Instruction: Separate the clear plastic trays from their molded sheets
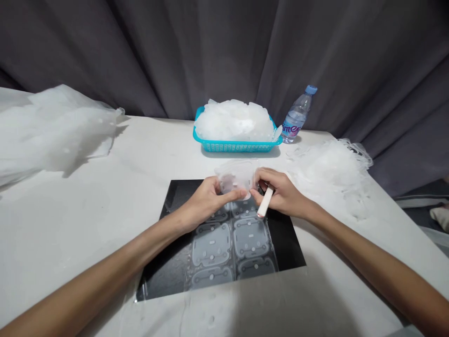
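My left hand (225, 195) grips a small stack of thin translucent plastic pieces (234, 179), thumb across their front edge. At their right edge is my right hand (275, 188), its fingers curled round a slim white stick-like tool (265, 201) whose red-tinged end points toward me. What kind of tool it is does not show. Below my hands a clear plastic sheet (212, 243) with rounded-square shapes and small holes lies over a black mat (164, 262). The sheet's near part runs past the mat onto the white table (105, 224).
Behind my hands stands a turquoise basket (242, 147) heaped with translucent pieces (238, 120). A water bottle (296, 117) is just right of it. Thin plastic scraps (333, 168) pile at the right, and crumpled clear sheets (59, 131) at the left. A grey curtain (217, 51) hangs behind.
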{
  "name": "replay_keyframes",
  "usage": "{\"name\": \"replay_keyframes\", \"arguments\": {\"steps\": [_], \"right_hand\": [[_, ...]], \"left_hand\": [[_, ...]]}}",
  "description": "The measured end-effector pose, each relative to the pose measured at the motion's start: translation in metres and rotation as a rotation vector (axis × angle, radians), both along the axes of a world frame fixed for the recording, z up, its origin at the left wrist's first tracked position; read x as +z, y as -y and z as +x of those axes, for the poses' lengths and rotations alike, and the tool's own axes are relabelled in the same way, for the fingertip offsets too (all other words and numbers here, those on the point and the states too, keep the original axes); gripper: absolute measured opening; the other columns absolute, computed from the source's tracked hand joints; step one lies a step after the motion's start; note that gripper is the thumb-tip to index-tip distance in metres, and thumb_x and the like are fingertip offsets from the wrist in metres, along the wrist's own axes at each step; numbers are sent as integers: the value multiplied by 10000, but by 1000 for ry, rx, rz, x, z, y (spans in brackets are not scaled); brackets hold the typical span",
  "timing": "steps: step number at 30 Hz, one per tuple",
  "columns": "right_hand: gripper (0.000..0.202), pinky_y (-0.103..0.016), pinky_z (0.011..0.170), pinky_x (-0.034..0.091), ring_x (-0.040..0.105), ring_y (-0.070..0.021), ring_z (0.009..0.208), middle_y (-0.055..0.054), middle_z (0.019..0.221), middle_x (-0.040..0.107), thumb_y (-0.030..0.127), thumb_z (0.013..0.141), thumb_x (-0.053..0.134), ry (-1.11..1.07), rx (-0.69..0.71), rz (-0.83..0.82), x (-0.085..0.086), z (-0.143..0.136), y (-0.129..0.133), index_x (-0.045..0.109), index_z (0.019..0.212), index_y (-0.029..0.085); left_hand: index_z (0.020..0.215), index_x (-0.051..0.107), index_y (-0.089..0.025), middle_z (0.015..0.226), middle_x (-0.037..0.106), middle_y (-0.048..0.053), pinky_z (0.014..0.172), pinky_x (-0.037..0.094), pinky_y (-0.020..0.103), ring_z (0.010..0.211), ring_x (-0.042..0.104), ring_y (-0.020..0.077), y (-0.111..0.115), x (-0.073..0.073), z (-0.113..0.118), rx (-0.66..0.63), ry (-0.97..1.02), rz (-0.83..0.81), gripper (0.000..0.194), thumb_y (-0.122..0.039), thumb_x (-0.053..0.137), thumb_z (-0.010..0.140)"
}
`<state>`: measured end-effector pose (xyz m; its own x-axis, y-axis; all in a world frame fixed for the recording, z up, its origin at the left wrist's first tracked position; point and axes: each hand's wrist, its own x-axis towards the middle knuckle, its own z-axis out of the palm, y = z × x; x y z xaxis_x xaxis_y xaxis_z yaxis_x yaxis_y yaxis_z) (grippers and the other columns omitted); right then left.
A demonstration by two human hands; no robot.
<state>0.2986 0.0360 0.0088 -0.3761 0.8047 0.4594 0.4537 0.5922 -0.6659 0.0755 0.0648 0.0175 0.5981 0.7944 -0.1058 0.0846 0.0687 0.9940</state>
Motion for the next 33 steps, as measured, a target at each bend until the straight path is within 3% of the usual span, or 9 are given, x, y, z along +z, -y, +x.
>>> {"name": "replay_keyframes", "arguments": {"steps": [5, 9, 12, 17, 21, 24, 27, 30, 33], "right_hand": [[126, -274, 693, 368, 514, -150, 730, 20, 766, 585, 131, 831, 686, 117, -91, 17, -10, 12, -9, 588, 810, 208], [103, -279, 719, 377, 514, -157, 781, 5, 797, 608, 196, 899, 715, 153, 32, -84, 9, 20, -6, 639, 830, 202], [52, -280, 722, 404, 513, -144, 783, -18, 926, 649, 235, 937, 709, 30, 121, -181, 23, 20, -2, 678, 959, 199], [108, -272, 675, 411, 502, -133, 752, -6, 893, 618, 279, 933, 744, -83, 85, -216, 24, 11, 4, 681, 978, 203], [236, -275, 650, 419, 465, -131, 722, 0, 938, 568, 224, 888, 758, -68, -26, -13, 21, 8, 6, 567, 1026, 231], [348, -295, 667, 458, 531, -176, 841, -45, 1049, 566, 187, 873, 741, 131, -1, 213, 24, 7, 12, 531, 1145, 243], [270, -313, 690, 476, 565, -224, 990, -87, 1150, 609, 172, 961, 677, 467, 22, 484, 25, 3, 18, 604, 1206, 257], [220, -326, 717, 472, 559, -213, 958, -86, 1196, 679, 92, 1015, 593, 627, -16, 751, 24, -1, 19, 669, 1157, 243], [124, -339, 726, 472, 567, -216, 926, -81, 1125, 748, 111, 1042, 575, 630, -67, 753, 22, 1, 13, 668, 1054, 192]], "left_hand": [[965, 775, -165, 934, 780, 35, 822, 519, 306, 828, 671, 181, 1, -5, -1, -80, 2, -7, 291, -395, 835, 797], [973, 772, -169, 985, 786, 48, 857, 513, 312, 874, 677, 188, -4, -8, -5, -92, 8, -35, 320, -405, 862, 778], [956, 768, -172, 961, 780, 43, 851, 507, 298, 871, 675, 183, -7, -6, -7, -63, 11, -70, 322, -412, 871, 766], [920, 779, -183, 920, 773, 28, 821, 501, 269, 842, 661, 163, -9, -3, -9, -89, 13, -77, 290, -415, 871, 772], [905, 786, -183, 910, 780, 40, 785, 513, 276, 809, 665, 166, -10, -4, -10, -92, 9, -78, 297, -440, 866, 779], [878, 778, -184, 890, 778, 45, 744, 520, 283, 789, 668, 177, -11, -6, -11, -105, -16, -67, 316, -474, 863, 783], [946, 789, -190, 962, 790, 65, 802, 548, 318, 870, 689, 213, -11, -10, -11, -115, -12, -42, 357, -511, 838, 798], [974, 773, -193, 987, 780, 68, 817, 551, 313, 909, 683, 220, -9, -12, -9, -62, -23, -18, 385, -551, 794, 832], [983, 732, -221, 985, 751, 55, 790, 535, 274, 944, 667, 209, -10, -10, -9, 37, -24, 8, 326, -537, 714, 906]]}}
